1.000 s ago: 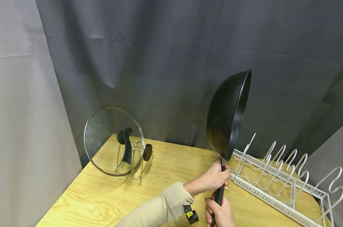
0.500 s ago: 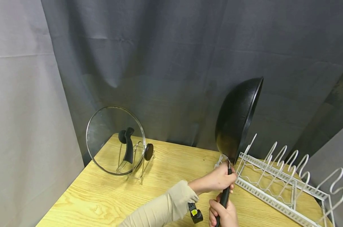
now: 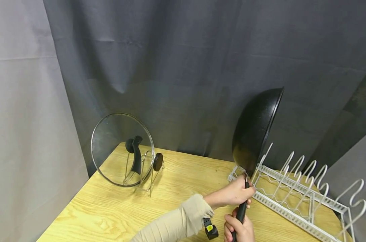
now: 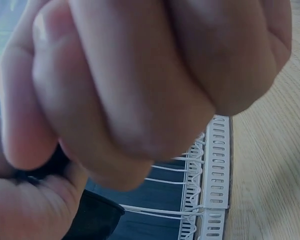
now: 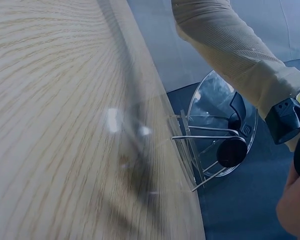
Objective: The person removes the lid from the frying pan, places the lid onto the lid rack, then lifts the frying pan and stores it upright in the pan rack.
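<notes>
A deep black wok point(image 3: 252, 131) is held up on its side, its open face turned right and its handle point(image 3: 242, 210) pointing down toward me. My left hand point(image 3: 235, 193) grips the handle's top, just below the bowl. Lower down, my right hand point(image 3: 240, 228) is wrapped round the same handle. The bowl's lower end overlaps the left end of a white wire pan rack point(image 3: 291, 215) in the head view. Curled left fingers point(image 4: 125, 90) fill much of the left wrist view, with the rack's slotted rail behind them.
A glass lid point(image 3: 111, 146) with a black upright handle stands in a wire lid holder point(image 3: 151, 181) at the table's left. Another dark knob point(image 3: 158, 162) shows there. Grey curtains point(image 3: 176, 84) hang behind the wooden table point(image 3: 110, 208).
Both hands have carried the wok rightward and a little lower, so its bowl is now over the left end of the white rack. The motion slows in the last half second.
</notes>
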Available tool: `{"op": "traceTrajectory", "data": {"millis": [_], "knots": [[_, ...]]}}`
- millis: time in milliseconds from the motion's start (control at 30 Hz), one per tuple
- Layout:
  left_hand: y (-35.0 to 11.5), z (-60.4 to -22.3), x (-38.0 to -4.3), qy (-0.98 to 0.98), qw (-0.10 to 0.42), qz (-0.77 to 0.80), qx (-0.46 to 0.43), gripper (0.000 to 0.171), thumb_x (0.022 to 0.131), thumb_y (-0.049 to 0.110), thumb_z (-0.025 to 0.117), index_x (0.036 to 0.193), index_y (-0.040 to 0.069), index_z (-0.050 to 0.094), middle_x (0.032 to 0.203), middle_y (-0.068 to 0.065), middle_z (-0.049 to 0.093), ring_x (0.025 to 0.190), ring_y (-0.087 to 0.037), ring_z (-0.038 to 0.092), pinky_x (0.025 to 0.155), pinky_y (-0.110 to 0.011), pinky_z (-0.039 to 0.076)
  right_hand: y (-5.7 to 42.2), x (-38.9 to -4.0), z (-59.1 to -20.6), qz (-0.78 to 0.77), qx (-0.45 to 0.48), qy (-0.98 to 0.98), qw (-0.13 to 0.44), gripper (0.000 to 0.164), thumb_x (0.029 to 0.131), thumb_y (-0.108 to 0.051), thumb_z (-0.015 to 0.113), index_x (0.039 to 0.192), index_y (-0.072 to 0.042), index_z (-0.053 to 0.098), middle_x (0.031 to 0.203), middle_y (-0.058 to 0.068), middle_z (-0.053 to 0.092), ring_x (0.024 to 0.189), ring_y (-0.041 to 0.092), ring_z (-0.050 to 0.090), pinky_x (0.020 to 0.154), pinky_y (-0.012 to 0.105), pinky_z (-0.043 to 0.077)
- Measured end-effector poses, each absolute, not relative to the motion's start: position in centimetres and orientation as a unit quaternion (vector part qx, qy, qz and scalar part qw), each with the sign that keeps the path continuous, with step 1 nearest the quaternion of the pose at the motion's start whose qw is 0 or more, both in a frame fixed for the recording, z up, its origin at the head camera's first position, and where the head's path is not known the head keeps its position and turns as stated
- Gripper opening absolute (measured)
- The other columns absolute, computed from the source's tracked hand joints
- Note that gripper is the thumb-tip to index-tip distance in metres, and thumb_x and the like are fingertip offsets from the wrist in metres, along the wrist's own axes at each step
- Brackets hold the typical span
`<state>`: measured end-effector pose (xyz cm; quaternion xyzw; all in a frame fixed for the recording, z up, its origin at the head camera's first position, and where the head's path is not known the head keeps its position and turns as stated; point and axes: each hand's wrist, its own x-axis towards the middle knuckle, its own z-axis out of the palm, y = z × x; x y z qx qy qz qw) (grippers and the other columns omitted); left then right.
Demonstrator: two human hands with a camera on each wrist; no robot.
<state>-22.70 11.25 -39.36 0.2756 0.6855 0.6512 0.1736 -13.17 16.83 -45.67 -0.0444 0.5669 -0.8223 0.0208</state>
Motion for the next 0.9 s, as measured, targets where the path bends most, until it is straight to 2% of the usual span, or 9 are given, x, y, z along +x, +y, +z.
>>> {"op": "traceTrajectory", "data": {"millis": [133, 233, 333, 567, 833, 900], "knots": [[11.5, -39.4, -22.8, 0.691, 0.172, 0.644, 0.281, 0.013, 0.093, 0.003, 0.05, 0.086, 0.008, 0.041, 0.051, 0.0, 0.045, 0.038, -0.009, 0.048, 0.039, -0.021, 0.047, 17.2, -13.2, -46.0, -0.834, -0.062, 0.547, 0.028, 0.023, 0.092, -0.004, 0.046, 0.084, -0.019, 0.031, 0.054, -0.006, 0.033, 0.04, 0.006, 0.038, 0.039, 0.03, 0.02], [11.7, -39.6, -22.9, 0.689, 0.181, 0.64, 0.289, 0.016, 0.093, 0.005, 0.052, 0.082, 0.009, 0.041, 0.051, 0.0, 0.045, 0.038, -0.009, 0.048, 0.04, -0.021, 0.047, 17.5, -13.3, -46.3, -0.848, -0.094, 0.521, 0.034, 0.023, 0.093, -0.001, 0.042, 0.084, -0.02, 0.032, 0.055, -0.002, 0.022, 0.04, 0.01, 0.026, 0.039, 0.033, 0.012], [11.9, -39.8, -23.0, 0.687, 0.19, 0.636, 0.295, 0.018, 0.092, 0.004, 0.053, 0.079, 0.009, 0.042, 0.051, 0.0, 0.046, 0.038, -0.008, 0.049, 0.04, -0.021, 0.047, 17.8, -13.3, -46.6, -0.862, -0.127, 0.489, 0.049, 0.023, 0.094, 0.0, 0.039, 0.084, -0.02, 0.035, 0.056, -0.001, 0.02, 0.042, 0.012, 0.022, 0.041, 0.037, 0.006], [12.3, -40.0, -23.4, 0.686, 0.198, 0.618, 0.331, 0.02, 0.09, 0.001, 0.055, 0.075, 0.008, 0.042, 0.049, 0.0, 0.048, 0.039, -0.006, 0.051, 0.04, -0.019, 0.046, 18.6, -13.2, -46.7, -0.877, -0.151, 0.448, 0.079, 0.022, 0.096, -0.002, 0.039, 0.085, -0.021, 0.038, 0.059, -0.009, 0.034, 0.046, 0.004, 0.037, 0.043, 0.037, 0.004], [12.6, -40.2, -23.4, 0.699, 0.188, 0.613, 0.318, 0.014, 0.09, 0.007, 0.056, 0.085, 0.008, 0.043, 0.053, 0.001, 0.05, 0.041, -0.006, 0.053, 0.043, -0.021, 0.048, 19.0, -13.3, -46.7, -0.886, -0.178, 0.415, 0.107, 0.025, 0.097, 0.001, 0.031, 0.085, -0.02, 0.039, 0.059, -0.001, 0.02, 0.046, 0.008, 0.032, 0.043, 0.036, 0.006], [12.6, -40.3, -23.4, 0.7, 0.185, 0.617, 0.308, 0.015, 0.09, 0.009, 0.057, 0.086, 0.009, 0.043, 0.053, 0.001, 0.051, 0.041, -0.006, 0.053, 0.043, -0.022, 0.049, 19.0, -13.3, -46.6, -0.884, -0.165, 0.424, 0.105, 0.025, 0.097, 0.0, 0.032, 0.085, -0.02, 0.039, 0.058, -0.002, 0.021, 0.046, 0.007, 0.032, 0.044, 0.035, 0.005]]}}
